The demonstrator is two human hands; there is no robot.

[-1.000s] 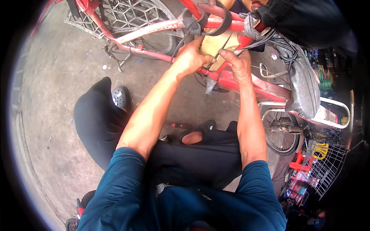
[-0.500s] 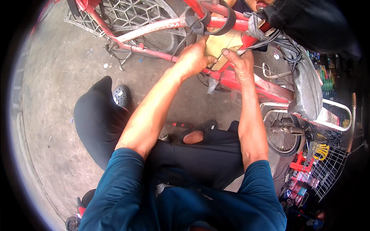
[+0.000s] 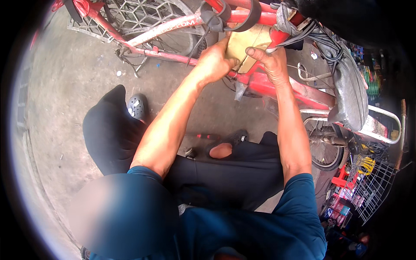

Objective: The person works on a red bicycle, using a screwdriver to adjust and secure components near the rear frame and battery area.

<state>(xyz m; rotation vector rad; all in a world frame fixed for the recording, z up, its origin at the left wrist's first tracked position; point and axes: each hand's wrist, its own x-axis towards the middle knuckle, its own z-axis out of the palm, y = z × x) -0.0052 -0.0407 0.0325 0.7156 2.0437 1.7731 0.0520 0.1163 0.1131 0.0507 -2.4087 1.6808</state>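
A yellow, flat-sided boxy pack [image 3: 242,43] sits between the red tubes of a bicycle frame [image 3: 260,84], a dark line running along its lower part. My left hand [image 3: 215,62] grips its left side, the thumb bent onto the lower edge and the other fingers partly hidden. On the right, my right hand [image 3: 272,63] holds the pack, its thumb laid over the face and its remaining fingers out of sight behind. Above the hands, a dark strap [image 3: 216,19] loops round the upper tube. A bundle of black cables [image 3: 318,37] hangs right of the pack.
A worn grey saddle [image 3: 349,102] is at the right, with a wheel [image 3: 323,145] below it. A wire basket [image 3: 372,186] holds goods farther right. A red-handled tool [image 3: 207,136] lies on the concrete floor [image 3: 56,108] near my shoe [image 3: 238,137].
My right hand has shifted slightly outward, its thumb now straighter across the pack. More of the yellow face shows between my hands. The view has shifted a little.
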